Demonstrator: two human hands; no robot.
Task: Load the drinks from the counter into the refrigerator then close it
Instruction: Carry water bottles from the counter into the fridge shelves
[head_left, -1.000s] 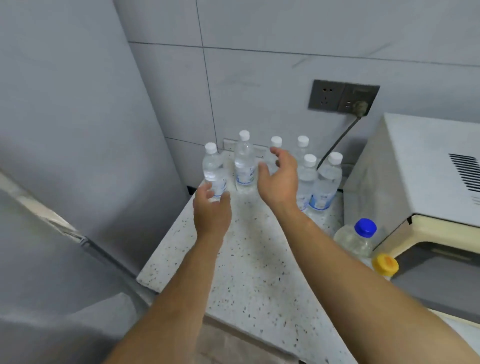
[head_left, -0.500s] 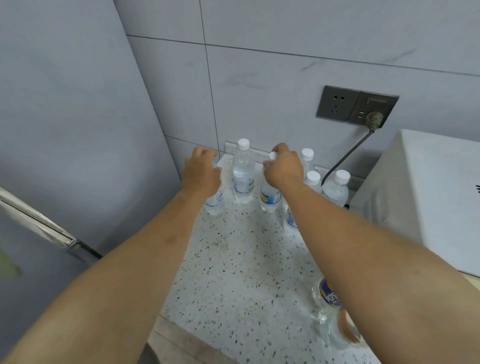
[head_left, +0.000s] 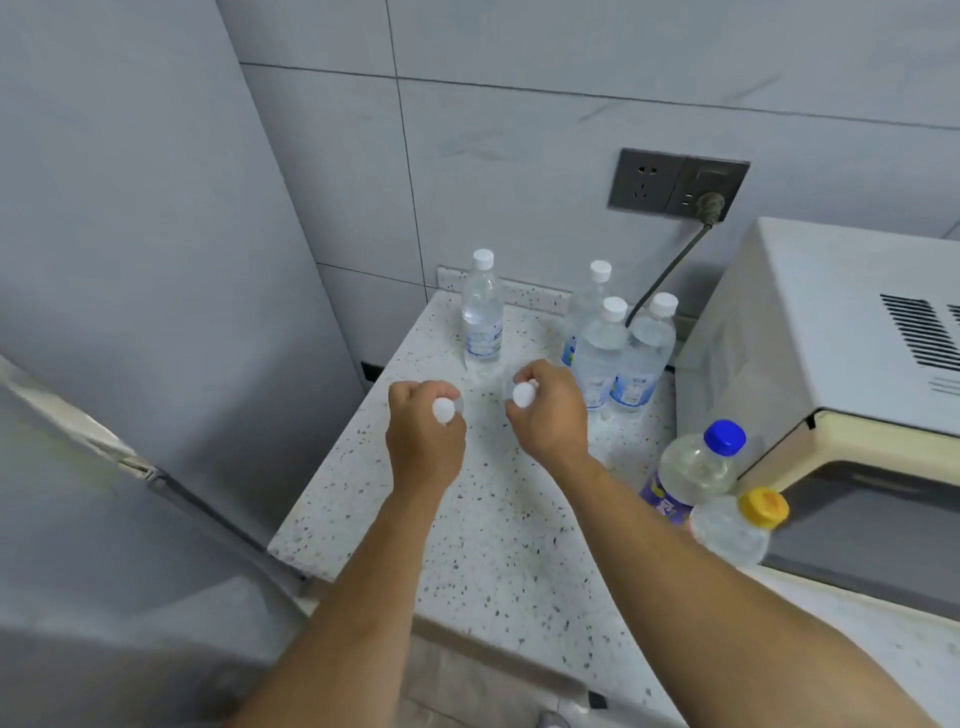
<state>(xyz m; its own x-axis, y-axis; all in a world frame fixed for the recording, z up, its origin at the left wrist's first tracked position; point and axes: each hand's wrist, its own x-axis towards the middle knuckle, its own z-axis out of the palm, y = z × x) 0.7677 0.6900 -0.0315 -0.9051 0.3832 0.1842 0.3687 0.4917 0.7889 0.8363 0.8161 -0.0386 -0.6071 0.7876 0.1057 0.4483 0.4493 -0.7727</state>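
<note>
My left hand (head_left: 423, 441) grips a clear water bottle by its neck, and only its white cap (head_left: 443, 410) shows above my fingers. My right hand (head_left: 548, 415) grips a second bottle the same way, white cap (head_left: 522, 395) on top. Both are held over the speckled counter (head_left: 493, 545). One white-capped bottle (head_left: 482, 317) stands alone at the back. Three more bottles (head_left: 618, 353) cluster to its right. A blue-capped bottle (head_left: 696, 467) and a yellow-capped bottle (head_left: 737, 525) stand near my right forearm.
The grey refrigerator side (head_left: 130, 260) rises left of the counter, its door edge (head_left: 130, 467) at lower left. A white microwave (head_left: 841, 364) fills the right. A wall socket (head_left: 680, 182) with a plugged cable sits above the bottles.
Both hands took a bottle each from the back group and drew them toward me, lifted off the counter. The view shifted back.
</note>
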